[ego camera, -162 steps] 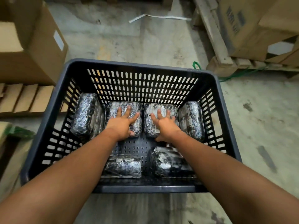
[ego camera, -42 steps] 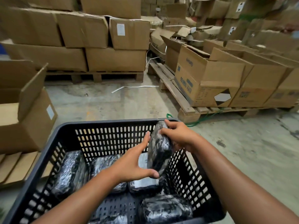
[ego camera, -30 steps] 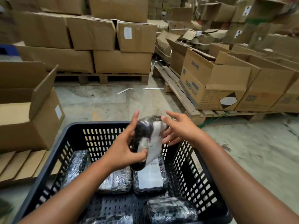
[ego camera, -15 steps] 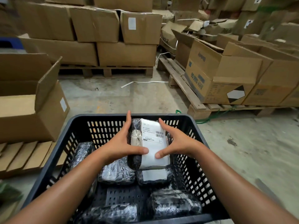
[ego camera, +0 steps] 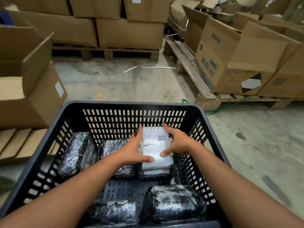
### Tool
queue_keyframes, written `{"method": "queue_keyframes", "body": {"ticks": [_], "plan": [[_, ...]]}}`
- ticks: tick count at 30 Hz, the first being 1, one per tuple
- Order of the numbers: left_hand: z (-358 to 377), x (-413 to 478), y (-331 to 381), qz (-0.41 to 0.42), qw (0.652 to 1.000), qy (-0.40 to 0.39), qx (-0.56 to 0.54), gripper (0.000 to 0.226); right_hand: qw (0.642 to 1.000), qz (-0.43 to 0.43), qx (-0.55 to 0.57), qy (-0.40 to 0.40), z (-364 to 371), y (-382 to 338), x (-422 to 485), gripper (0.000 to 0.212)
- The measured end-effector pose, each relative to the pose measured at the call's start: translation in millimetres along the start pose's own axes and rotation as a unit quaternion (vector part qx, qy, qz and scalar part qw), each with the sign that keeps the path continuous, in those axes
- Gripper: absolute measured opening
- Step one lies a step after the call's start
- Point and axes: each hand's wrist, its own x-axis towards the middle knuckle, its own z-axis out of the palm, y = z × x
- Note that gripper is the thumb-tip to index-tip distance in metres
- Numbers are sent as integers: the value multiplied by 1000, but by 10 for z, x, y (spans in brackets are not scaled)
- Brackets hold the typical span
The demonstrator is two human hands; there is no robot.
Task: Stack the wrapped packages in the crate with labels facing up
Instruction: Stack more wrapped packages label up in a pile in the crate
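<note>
A: Step in hand: setting down. Both hands grip one package (ego camera: pixel 155 145), label up. Left hand (ego camera: pixel 133 151) clasps its left edge, thumb on the white face; right hand (ego camera: pixel 178 143) clasps the right edge, thumb on top too.

B: Where is it?

A: Inside the crate (ego camera: pixel 128 105), between the hands, lying over another labelled package (ego camera: pixel 154 172) whose white edge shows just below the thumbs. Touching or just above, I cannot tell.

B: Others?

A: Two wrapped packages left of the left hand, two more nearer the wrists. No labels show on those.

B: Next move?

A: My judgement: settle it square on the one beneath, then let go and draw the hands out. The film looks slick, so it could slide off.

B: Change from half a second ago?

A: The package has come down from rim height into the crate. Further back it was held on edge, label not up; it has since been turned.
</note>
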Motion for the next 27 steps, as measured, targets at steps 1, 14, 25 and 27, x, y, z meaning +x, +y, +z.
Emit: {"method": "queue_keyframes", "body": {"ticks": [1,14,25,27], "plan": [[13,22,-41,-4,1000,-5,30,151,1000,3,-19,12,32,9,36,135],[151,187,-255,21,990,-30,135,151,993,45,-105,-28,134,154,112,150],[50,260,-345,10,993,-83,80,146,992,57,-77,-87,79,153,82,137],[44,232,-296,5,993,-82,85,146,993,54,-70,-72,83,138,44,136]]}}
